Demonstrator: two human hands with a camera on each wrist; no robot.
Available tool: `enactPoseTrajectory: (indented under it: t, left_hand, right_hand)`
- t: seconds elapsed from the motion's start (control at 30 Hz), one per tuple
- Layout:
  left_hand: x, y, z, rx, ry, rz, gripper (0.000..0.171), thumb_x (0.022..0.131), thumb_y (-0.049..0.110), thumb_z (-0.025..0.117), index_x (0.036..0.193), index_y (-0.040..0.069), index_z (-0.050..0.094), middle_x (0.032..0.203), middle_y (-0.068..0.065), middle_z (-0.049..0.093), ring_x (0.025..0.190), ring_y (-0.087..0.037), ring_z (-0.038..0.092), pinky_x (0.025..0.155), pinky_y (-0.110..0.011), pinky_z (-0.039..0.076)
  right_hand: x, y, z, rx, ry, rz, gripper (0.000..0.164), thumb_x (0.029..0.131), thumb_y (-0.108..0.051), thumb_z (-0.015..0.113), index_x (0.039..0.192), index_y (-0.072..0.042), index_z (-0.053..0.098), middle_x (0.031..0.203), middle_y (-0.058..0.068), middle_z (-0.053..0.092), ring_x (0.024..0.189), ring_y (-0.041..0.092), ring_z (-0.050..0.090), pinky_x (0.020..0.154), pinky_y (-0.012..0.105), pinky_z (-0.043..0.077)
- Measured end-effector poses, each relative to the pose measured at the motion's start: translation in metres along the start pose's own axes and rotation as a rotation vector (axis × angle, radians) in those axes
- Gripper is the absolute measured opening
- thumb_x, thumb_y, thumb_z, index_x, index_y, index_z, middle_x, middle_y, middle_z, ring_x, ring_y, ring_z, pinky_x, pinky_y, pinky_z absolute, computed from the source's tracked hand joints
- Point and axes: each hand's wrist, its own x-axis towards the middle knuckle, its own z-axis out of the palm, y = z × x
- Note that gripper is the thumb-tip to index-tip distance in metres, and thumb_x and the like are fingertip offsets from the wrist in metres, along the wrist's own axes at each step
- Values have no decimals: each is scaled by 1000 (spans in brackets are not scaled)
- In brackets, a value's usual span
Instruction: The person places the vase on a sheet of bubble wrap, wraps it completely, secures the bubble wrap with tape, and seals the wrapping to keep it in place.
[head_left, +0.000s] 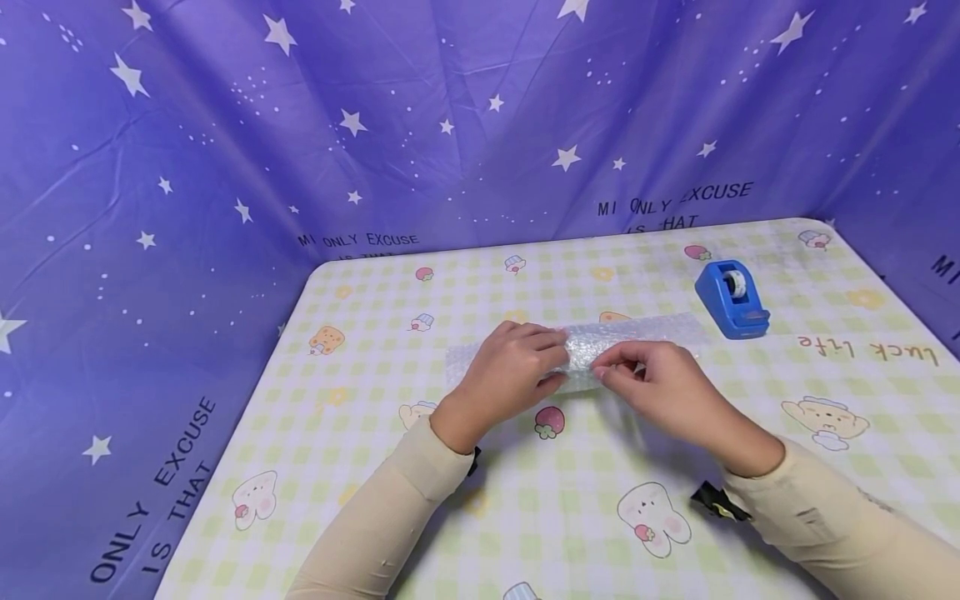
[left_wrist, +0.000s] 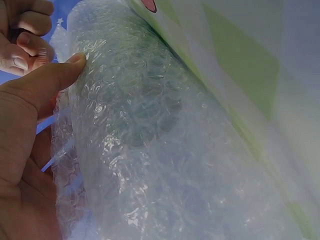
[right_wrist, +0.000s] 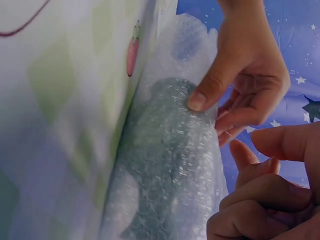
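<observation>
A bundle of clear bubble wrap (head_left: 581, 348) lies across the table between both hands. Through its layers a dark greenish, round-ended thing (right_wrist: 170, 117) shows faintly; its kind is hidden. My left hand (head_left: 513, 365) holds the bundle, thumb on the near side and fingers on the far side, as the left wrist view of the bubble wrap (left_wrist: 135, 125) shows. At the near edge of the wrap is my right hand (head_left: 663, 385), thumb and forefinger close together and other fingers curled. Whether those fingertips pinch anything is too unclear to make out.
A blue tape dispenser (head_left: 731, 304) with a roll of tape (head_left: 738, 284) stands at the back right of the table. The table (head_left: 555, 517) has a green-checked cover with printed cartoons. A purple star-patterned curtain (head_left: 450, 125) hangs behind and at the sides.
</observation>
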Motion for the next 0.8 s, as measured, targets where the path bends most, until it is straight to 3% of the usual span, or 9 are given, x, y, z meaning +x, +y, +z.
enactPoseTrajectory:
  t: [0.37, 0.6, 0.8]
  left_hand:
    - [0, 1, -1, -7, -3, -5, 12, 88, 31, 82, 93, 22, 75, 129, 5, 73, 122, -14, 68, 90, -33, 50]
    - [1, 1, -1, -6, -10, -1, 11, 89, 30, 81, 92, 22, 74, 130, 4, 73, 121, -14, 68, 90, -33, 50]
    - [1, 1, -1, -11, -2, 4, 12, 88, 29, 82, 91, 21, 74, 129, 3, 73, 120, -15, 68, 89, -34, 51]
  right_hand:
    - [2, 4, 7, -10, -7, -15, 15, 99, -27, 69, 102, -16, 79, 69, -3, 52, 56, 7, 47, 52, 25, 40]
    - [3, 6, 9, -21, -2, -6, 14, 98, -27, 69, 104, -18, 78, 74, -3, 60, 58, 9, 49, 52, 26, 41]
    - [4, 10, 15, -52, 43, -33, 13, 98, -27, 70, 101, -17, 78, 68, -4, 54, 54, 8, 46, 50, 26, 38]
